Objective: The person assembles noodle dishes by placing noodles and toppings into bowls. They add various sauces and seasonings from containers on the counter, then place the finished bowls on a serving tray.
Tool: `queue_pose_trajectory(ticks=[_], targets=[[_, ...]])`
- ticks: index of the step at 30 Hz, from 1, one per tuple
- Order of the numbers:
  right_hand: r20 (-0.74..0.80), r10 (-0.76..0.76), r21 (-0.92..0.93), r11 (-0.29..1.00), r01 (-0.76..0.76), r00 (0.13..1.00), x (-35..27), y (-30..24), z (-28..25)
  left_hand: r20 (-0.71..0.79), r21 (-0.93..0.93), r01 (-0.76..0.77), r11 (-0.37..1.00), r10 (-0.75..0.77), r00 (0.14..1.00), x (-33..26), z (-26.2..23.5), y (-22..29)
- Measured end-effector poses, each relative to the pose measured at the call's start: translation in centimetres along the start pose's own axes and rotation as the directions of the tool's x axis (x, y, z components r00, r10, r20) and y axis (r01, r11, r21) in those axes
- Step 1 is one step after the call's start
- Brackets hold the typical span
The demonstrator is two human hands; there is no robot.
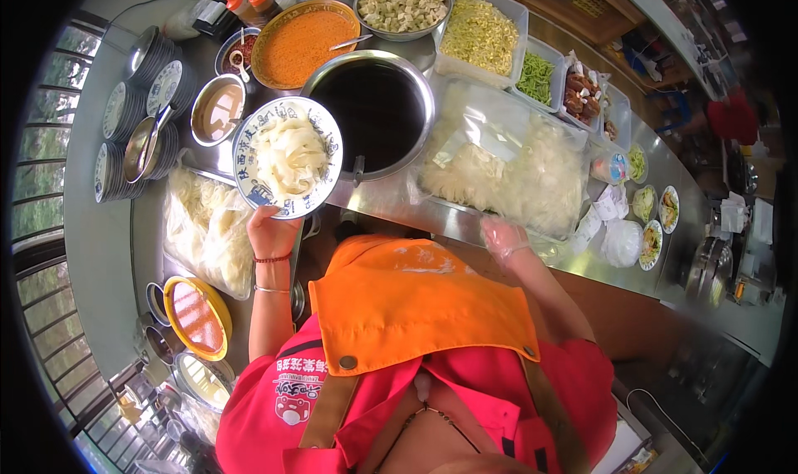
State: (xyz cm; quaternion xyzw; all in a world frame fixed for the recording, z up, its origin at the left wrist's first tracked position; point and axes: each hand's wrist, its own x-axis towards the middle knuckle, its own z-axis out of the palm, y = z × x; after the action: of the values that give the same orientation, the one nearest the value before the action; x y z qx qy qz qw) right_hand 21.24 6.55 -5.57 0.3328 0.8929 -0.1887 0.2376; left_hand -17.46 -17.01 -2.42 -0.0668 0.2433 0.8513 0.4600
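My left hand (pixel 273 235) grips the lower rim of a white plate with blue patterns (pixel 243 165). On this plate lies a heap of wide, pale noodles (pixel 291 152). The plate is held above the counter, left of a big metal pot of dark liquid (pixel 370 112). My right hand (pixel 504 238) wears a clear plastic glove and is at the counter's near edge. Its fingers look loosely bent, with nothing visible in them. Just beyond it is a wide container of pale noodles under clear plastic (pixel 499 154).
Left of the plate are a bag of wide noodles (pixel 208 225), a pot of brown sauce (pixel 218 108) and stacked plates (pixel 125 112). Farther back stand an orange sauce bowl (pixel 303 46), a bowl of pale cubes (pixel 403 9) and a sprout tub (pixel 480 35). Filled plates (pixel 651 245) sit at right.
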Motion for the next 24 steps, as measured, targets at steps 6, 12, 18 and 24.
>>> queue_pose_trajectory(ticks=[6, 12, 18, 24], targets=[[-0.555, -0.301, -0.179, 0.954, 0.242, 0.776, 10.3, -4.2, -1.1, 0.031, 0.07, -0.018, 0.997, 0.016, 0.999, 1.1, -1.2, 4.2], [-0.351, -0.369, -0.043, 0.925, 0.378, 0.861, 12.4, -9.1, 9.5, 0.033, 0.068, -0.008, 0.998, 0.005, 0.999, 2.4, -3.2, 8.5], [-0.475, -0.133, 0.071, 0.98, 0.188, 0.87, 8.7, -13.8, 6.7, 0.029, 0.124, 0.024, 0.992, -0.028, 0.999, 3.4, -5.8, 13.5], [-0.541, 0.162, 0.428, 0.898, 0.104, 0.825, 8.9, -21.4, -0.8, 0.023, 0.125, 0.099, 0.987, -0.103, 0.994, 4.5, -8.2, 15.8]])
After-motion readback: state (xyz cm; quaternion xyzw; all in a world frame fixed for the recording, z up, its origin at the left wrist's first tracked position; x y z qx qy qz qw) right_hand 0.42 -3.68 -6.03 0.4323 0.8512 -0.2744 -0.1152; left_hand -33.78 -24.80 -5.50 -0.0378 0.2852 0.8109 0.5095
